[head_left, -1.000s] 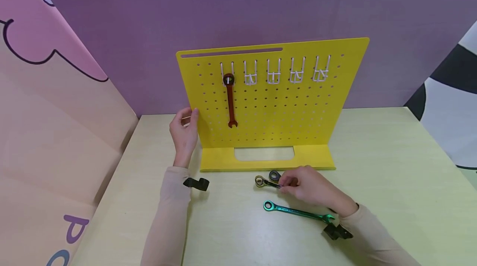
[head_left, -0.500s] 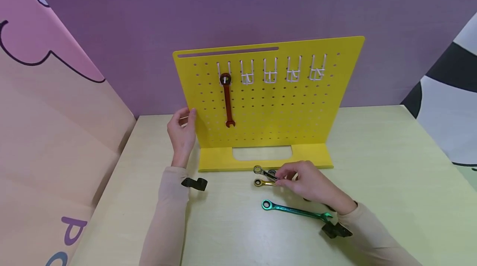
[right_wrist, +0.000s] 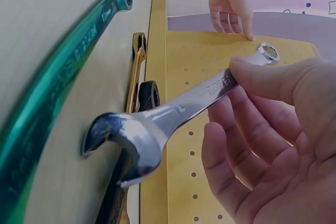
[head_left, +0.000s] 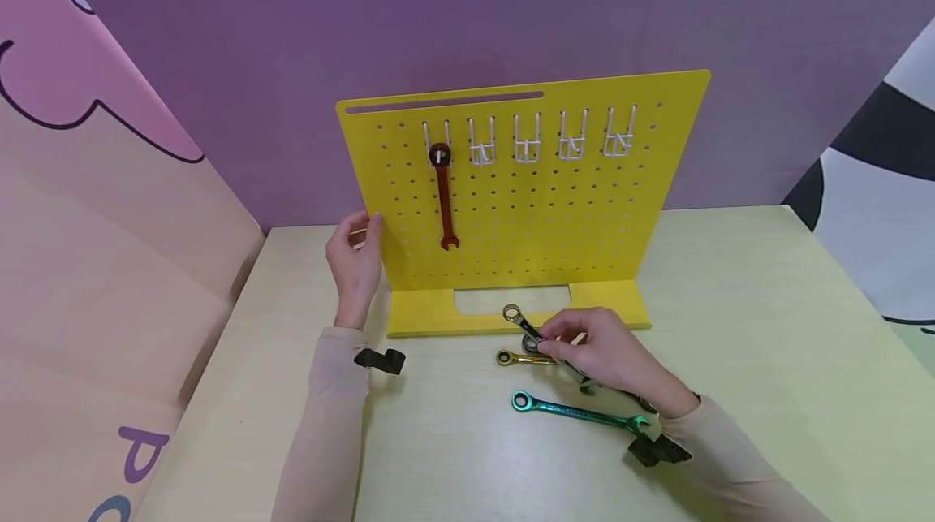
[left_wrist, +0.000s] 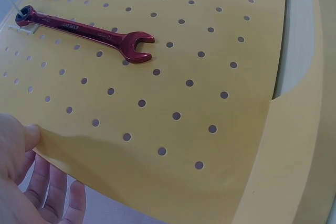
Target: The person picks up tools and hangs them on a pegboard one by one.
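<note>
My left hand grips the left edge of the yellow pegboard, its thumb on the front face and its fingers behind. Between thumb and fingers, my right hand pinches a silver combination wrench by its shaft, ring end up and to the left, just above the board's base. Beneath it on the table lie a gold wrench and a black wrench, both partly covered by the hand. Closer to me is a green wrench. A red wrench hangs from the leftmost hook.
Several white wire hooks without tools run to the right of the red wrench. The pegboard's base has a wide cutout. A purple panel stands behind the table.
My right hand has lifted the silver wrench off the others and tilted its ring end up toward the pegboard. The left hand keeps its hold, while the head view shifts slightly.
</note>
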### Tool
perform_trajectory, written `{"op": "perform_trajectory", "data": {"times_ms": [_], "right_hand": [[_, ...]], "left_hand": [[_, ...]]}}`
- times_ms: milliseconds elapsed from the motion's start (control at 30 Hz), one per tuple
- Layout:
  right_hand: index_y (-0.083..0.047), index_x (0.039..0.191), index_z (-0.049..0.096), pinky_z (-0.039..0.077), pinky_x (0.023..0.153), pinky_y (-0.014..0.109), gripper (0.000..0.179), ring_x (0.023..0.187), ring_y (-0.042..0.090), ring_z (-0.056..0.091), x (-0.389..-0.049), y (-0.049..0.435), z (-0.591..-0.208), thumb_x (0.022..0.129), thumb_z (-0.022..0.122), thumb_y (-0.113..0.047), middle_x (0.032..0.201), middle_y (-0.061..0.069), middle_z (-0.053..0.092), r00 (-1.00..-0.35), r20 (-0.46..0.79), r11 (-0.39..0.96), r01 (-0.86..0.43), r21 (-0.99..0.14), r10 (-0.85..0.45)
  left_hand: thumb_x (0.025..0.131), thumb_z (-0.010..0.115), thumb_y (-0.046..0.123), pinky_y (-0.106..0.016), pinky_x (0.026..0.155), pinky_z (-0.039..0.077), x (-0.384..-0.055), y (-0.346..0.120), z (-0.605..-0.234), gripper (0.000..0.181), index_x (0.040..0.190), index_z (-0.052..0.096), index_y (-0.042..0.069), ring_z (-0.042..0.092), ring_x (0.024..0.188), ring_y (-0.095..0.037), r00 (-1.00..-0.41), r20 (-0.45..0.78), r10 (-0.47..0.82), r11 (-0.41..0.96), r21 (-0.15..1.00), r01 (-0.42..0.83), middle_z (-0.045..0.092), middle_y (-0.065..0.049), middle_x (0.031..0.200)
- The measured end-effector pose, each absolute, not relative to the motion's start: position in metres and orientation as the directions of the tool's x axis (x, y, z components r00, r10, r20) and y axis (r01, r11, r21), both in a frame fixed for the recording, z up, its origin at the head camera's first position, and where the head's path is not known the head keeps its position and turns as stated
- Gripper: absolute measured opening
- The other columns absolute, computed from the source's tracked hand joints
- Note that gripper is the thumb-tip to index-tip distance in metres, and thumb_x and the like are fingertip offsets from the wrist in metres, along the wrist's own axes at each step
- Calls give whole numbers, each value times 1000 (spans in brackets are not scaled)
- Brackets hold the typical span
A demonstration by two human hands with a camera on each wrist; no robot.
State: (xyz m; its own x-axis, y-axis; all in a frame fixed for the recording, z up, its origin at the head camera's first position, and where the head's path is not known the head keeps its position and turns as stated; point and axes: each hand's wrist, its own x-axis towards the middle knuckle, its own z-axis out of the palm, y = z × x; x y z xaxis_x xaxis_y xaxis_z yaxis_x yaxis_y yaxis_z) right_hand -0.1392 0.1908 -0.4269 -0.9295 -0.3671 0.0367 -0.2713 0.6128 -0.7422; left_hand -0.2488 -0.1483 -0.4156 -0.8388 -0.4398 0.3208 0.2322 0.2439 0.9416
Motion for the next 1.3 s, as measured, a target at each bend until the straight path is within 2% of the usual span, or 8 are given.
{"op": "perform_trajectory", "data": {"times_ms": [200,500,833,1100,1300], "right_hand": [[-18,100,82,53,68,25,7,81,12,64,-138,186,-424,95,81,-23,92,-6,77,-950,62,620,-248,-744,-306],[-16,101,82,49,61,25,10,72,14,63,-132,180,-419,94,83,-22,92,-3,79,-970,102,579,-214,-787,-221],[-13,98,82,46,62,25,8,69,16,59,-137,169,-415,91,85,-16,89,1,79,-974,157,553,-221,-803,-161],[-13,101,82,51,67,26,9,75,19,63,-144,159,-410,93,83,-19,90,1,80,-971,175,525,-234,-818,-162],[-13,102,81,57,77,27,8,86,18,68,-148,152,-408,97,80,-20,94,0,80,-968,179,514,-244,-822,-173]], "left_hand": [[105,70,23,-19,80,51,-249,-149,-416,31,124,73,-1,62,98,-20,-846,312,-432,236,945,228,71,-18,119],[105,70,23,-16,80,51,-249,-149,-415,31,124,74,-1,62,98,-23,-846,322,-424,249,940,233,72,-20,120],[105,70,23,-14,79,50,-250,-151,-416,31,124,74,-1,63,98,-24,-843,322,-430,251,940,231,72,-20,119],[105,71,26,-17,79,51,-250,-152,-415,32,123,74,-1,62,97,-22,-848,314,-427,249,942,224,72,-19,119],[105,71,25,-15,78,50,-249,-150,-415,32,123,73,-1,61,97,-22,-846,313,-431,252,942,220,72,-19,120]]}}
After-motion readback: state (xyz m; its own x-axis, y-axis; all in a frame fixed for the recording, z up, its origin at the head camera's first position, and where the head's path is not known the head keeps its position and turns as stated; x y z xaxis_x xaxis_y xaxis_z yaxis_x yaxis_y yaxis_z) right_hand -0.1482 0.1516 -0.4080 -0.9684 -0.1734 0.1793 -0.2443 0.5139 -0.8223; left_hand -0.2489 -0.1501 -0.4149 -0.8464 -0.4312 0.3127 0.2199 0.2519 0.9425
